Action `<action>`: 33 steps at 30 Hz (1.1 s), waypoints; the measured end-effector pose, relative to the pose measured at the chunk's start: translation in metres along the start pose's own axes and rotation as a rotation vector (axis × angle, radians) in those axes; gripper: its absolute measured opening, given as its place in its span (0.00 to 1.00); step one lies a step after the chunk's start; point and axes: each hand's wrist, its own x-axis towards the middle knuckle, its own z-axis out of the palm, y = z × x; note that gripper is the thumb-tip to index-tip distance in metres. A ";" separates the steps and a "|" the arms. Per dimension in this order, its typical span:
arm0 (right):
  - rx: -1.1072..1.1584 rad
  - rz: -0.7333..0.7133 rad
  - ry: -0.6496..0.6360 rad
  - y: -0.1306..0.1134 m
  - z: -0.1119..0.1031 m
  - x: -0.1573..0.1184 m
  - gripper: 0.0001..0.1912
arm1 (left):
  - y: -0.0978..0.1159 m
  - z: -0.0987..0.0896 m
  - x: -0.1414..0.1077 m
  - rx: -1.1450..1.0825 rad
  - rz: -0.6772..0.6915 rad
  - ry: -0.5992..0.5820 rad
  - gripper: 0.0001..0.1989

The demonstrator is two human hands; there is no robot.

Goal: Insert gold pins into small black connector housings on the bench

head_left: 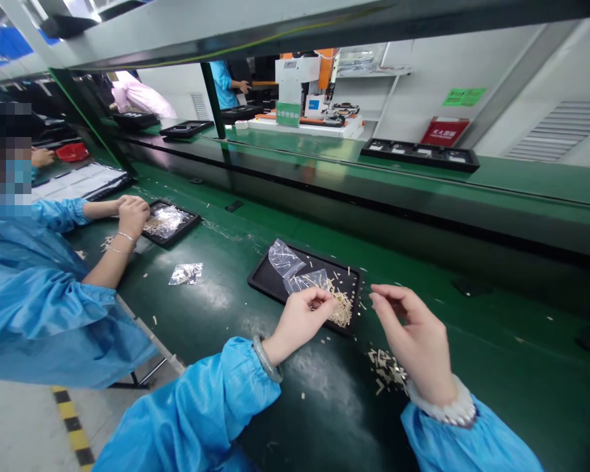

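My left hand [302,321] is over the near edge of a black tray [265,278], thumb and fingers pinched together; whatever they grip is too small to make out. Small pale strips [343,308] lie heaped at the tray's right end, just beside those fingertips. Two clear plastic bags [284,259] rest in the tray, one partly behind my left hand. To the right of the tray, my right hand [420,337] is raised with thumb and forefinger tips brought together, and I cannot see what is between them. Below it, a pile of small pale pieces [384,370] sits on the green tabletop.
At left, a co-worker's hand [134,215] reaches to another black tray [177,233] holding strips and a bag. A small clear bag [187,274] lies between us. Behind runs a raised green ledge [295,147] with a compartmented black tray [420,154] and a white-orange machine [299,85].
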 end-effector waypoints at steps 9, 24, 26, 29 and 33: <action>-0.192 -0.227 -0.163 -0.009 0.009 -0.011 0.07 | 0.005 0.000 -0.002 0.004 0.049 -0.038 0.08; -0.462 -0.429 -0.155 -0.011 0.006 -0.012 0.09 | 0.006 -0.010 -0.008 0.698 0.577 -0.078 0.10; -0.499 -0.442 -0.158 -0.011 0.008 -0.013 0.09 | 0.003 -0.011 -0.008 0.780 0.640 -0.088 0.10; -0.530 -0.416 -0.130 -0.011 0.013 -0.017 0.09 | 0.001 -0.009 -0.008 0.818 0.671 -0.079 0.10; -0.499 -0.336 -0.092 -0.012 0.016 -0.021 0.08 | 0.003 -0.006 -0.010 0.720 0.602 -0.054 0.09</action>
